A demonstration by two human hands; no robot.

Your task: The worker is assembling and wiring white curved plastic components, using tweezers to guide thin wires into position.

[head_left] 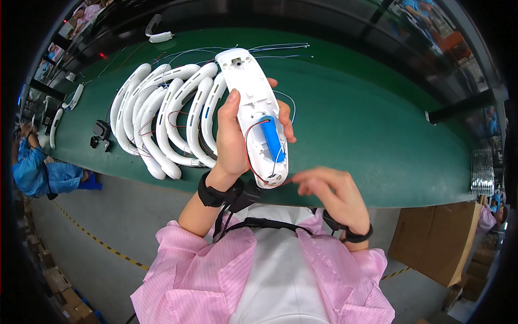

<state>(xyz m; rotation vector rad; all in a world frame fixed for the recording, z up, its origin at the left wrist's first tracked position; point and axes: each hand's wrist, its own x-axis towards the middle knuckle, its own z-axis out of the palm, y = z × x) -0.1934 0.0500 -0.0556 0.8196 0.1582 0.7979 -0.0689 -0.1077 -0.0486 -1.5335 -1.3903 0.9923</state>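
Raised over the table edge, a long white plastic housing (249,89) stands nearly upright with its hollow inner side showing. My left hand (231,137) is closed around it, thumb on the near side and fingers wrapping the far edge. Inside its lower half lies a blue cylindrical battery (272,140). A red and black wire (247,146) loops along the housing's left side to the lower end. Close to that end is my right hand (337,197), its fingers pointing left and smeared by motion; whether they pinch a wire is unclear.
Several curved white housings (175,116) with thin wires lie side by side on the green table (372,124). Left of them sits a small black device (101,129). A cardboard box (431,240) stands at right below the table edge. A co-worker in blue (48,173) is at far left.
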